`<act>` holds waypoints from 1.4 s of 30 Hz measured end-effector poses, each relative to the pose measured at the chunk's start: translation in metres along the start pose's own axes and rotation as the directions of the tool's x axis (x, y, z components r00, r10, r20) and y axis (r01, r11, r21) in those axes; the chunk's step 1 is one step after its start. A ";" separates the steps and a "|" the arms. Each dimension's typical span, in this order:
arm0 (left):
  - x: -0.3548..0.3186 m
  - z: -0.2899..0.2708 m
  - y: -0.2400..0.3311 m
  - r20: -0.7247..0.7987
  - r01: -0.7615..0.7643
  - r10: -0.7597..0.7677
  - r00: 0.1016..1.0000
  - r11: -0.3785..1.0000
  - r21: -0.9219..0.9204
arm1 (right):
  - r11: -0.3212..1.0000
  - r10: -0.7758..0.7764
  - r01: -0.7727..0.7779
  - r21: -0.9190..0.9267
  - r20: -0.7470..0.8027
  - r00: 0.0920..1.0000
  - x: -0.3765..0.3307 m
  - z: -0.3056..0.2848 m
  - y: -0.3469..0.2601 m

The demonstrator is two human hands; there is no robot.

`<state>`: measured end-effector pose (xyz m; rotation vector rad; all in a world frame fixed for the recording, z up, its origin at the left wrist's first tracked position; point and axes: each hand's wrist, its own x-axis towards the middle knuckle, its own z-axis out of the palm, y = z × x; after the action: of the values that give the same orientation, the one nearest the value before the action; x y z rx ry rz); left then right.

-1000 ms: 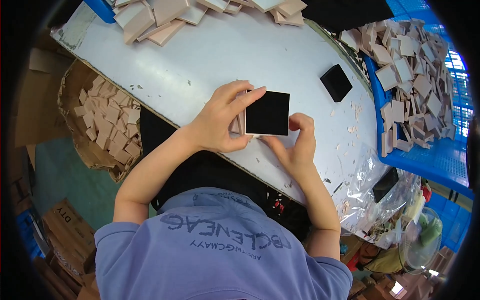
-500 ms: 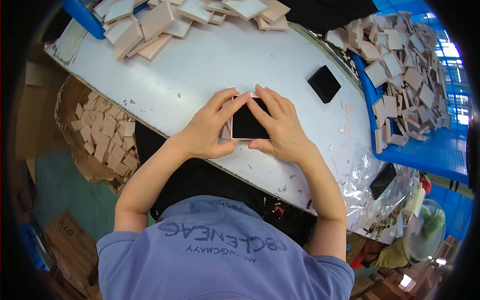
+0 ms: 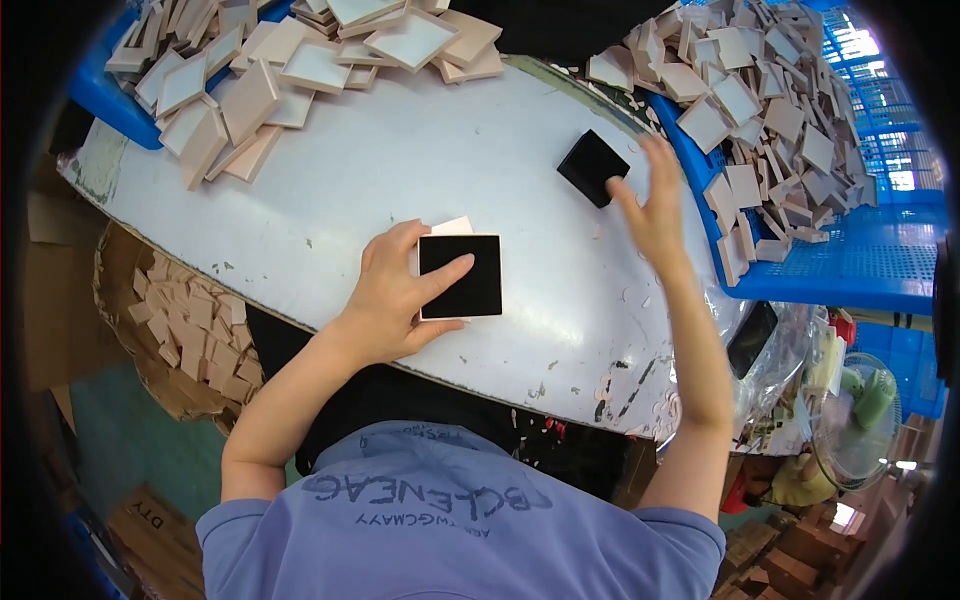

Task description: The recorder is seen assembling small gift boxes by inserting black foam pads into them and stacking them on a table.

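1. Left hand [image 3: 385, 295]: fingers clamped on the pale-edged black square [image 3: 475, 290], over the worktop [image 3: 400, 160].
2. Right hand [image 3: 655, 220]: fingers spread, beside the black block [image 3: 590, 165], towards two o'clock from the square; contact unclear.

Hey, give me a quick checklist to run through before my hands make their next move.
1. Left hand gripping the black-faced square: ok.
2. Right hand open and holding nothing: ok.
3. Loose black block resting on the table: ok.
4. Right hand in contact with that block: cannot tell; they overlap in view and the hand is blurred.
5. Pale squares at upper left all off the table: not ok, several lie on it.
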<state>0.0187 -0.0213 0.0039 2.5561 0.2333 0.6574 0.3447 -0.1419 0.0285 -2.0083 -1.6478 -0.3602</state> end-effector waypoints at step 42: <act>-0.010 0.005 -0.002 -0.068 0.078 -0.079 0.995 0.997 -0.012 | 0.797 0.311 -0.004 -0.604 0.404 0.860 0.201 -0.042 0.219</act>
<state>0.0129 -0.0244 -0.0050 2.5043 0.3516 0.7156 0.6072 -0.0257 0.1176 -2.8916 -1.7699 -0.3469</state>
